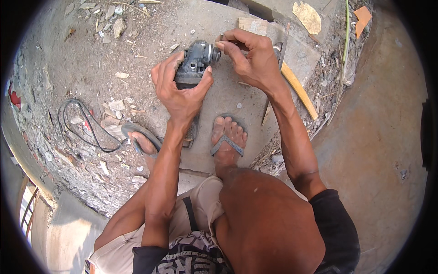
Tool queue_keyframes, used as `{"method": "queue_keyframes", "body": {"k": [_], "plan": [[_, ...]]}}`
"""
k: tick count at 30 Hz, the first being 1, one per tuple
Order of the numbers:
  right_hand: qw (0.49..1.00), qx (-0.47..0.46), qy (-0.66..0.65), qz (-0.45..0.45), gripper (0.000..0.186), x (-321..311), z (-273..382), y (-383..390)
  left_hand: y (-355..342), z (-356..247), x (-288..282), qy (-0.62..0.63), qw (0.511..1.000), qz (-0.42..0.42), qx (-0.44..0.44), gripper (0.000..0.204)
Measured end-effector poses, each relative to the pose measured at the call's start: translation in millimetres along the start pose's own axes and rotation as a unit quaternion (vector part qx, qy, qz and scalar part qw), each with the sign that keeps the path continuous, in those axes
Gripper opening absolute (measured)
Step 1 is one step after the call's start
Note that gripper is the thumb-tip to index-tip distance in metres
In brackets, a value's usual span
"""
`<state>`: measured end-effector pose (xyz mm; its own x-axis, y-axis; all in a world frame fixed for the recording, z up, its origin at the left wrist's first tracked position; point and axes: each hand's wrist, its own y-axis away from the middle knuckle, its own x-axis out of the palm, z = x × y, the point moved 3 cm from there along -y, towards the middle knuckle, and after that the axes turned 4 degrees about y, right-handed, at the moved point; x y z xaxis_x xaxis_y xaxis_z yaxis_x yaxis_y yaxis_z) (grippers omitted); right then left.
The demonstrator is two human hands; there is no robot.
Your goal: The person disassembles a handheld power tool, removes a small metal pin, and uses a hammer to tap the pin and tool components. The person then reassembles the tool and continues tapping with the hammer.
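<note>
My left hand [180,89] grips the head of a dark angle grinder [197,59], thumb on its near side and fingers round the left. The grinder's body runs down under my left forearm, and its ringed spindle points right. My right hand [248,61] is pinched at the spindle's tip on a small dark piece [221,37], too small to make out. Behind my right hand lies a long thin metal bar [285,36], with a metal cylinder [276,48] beside it. My sandaled right foot [228,139] rests on the concrete below the grinder.
A black cord [82,107] loops on the rubble-strewn ground at left. A wood block [252,26] lies at the back, a yellow wooden strip [301,91] at right. A broken slab edge [191,171] crosses below my feet. A smooth brown surface [374,160] spans the right side.
</note>
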<state>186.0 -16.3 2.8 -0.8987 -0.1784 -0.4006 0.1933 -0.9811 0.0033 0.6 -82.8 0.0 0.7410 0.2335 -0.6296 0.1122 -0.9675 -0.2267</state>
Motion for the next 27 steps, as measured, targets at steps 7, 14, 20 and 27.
{"method": "queue_keyframes", "body": {"k": [7,14,20,27], "plan": [[0.995,-0.095,0.028,-0.006,0.012,-0.6,3.7,-3.0,0.0,3.1,0.9,0.008,1.000,-0.017,0.016,0.058],[0.997,-0.071,0.020,0.006,0.013,-2.2,3.3,-2.0,0.2,3.0,-0.3,-0.003,1.000,-0.004,0.013,0.058],[0.999,-0.030,0.016,0.013,0.013,-2.0,1.3,0.6,-0.1,0.6,-1.2,0.007,1.000,-0.004,0.001,0.057],[0.997,-0.066,0.042,0.010,0.011,-1.6,-3.2,5.3,-0.2,0.1,-1.5,0.000,1.000,0.002,0.005,0.057]]}}
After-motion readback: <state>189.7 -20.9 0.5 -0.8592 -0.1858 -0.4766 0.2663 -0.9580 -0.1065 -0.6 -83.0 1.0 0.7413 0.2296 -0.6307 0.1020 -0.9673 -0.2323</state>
